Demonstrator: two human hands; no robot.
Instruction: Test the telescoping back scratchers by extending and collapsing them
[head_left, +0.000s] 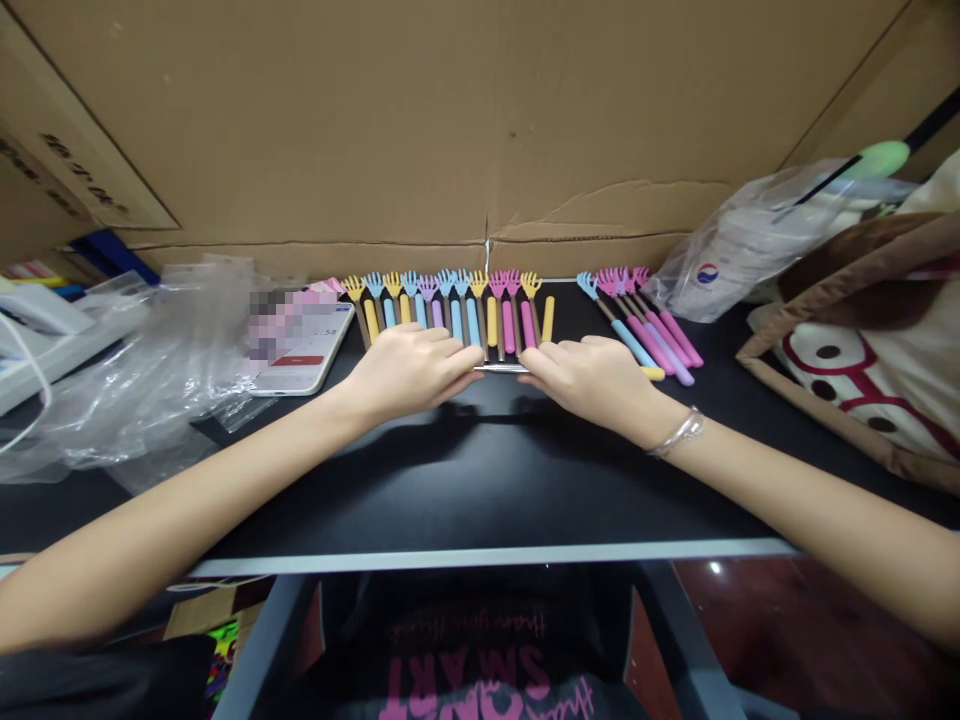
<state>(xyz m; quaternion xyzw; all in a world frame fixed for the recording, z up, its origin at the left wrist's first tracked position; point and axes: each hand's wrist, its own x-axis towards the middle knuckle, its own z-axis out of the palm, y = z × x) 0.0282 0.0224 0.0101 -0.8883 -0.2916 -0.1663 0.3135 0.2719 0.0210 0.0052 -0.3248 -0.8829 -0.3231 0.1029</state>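
My left hand (420, 370) and my right hand (600, 385) are both closed on a thin silvery rod (501, 368), held level between them over the black table. It looks like the shaft of a back scratcher; its head is hidden by my fingers. Past my right hand a yellow handle end (653, 374) pokes out, roughly in line with the rod. Just behind my hands lies a row of small back scratchers (455, 310) with hand-shaped heads in yellow, blue, purple and pink. Several more back scratchers (645, 325), blue, pink and purple, lie in a group behind my right hand.
At left, a phone (300, 350) lies beside crumpled clear plastic bags (150, 360). A bagged drink cup (742, 250) and a cloth bag with a cartoon face (862, 370) stand at right. Cardboard (450, 130) walls off the table's back; its front edge (495, 556) is pale.
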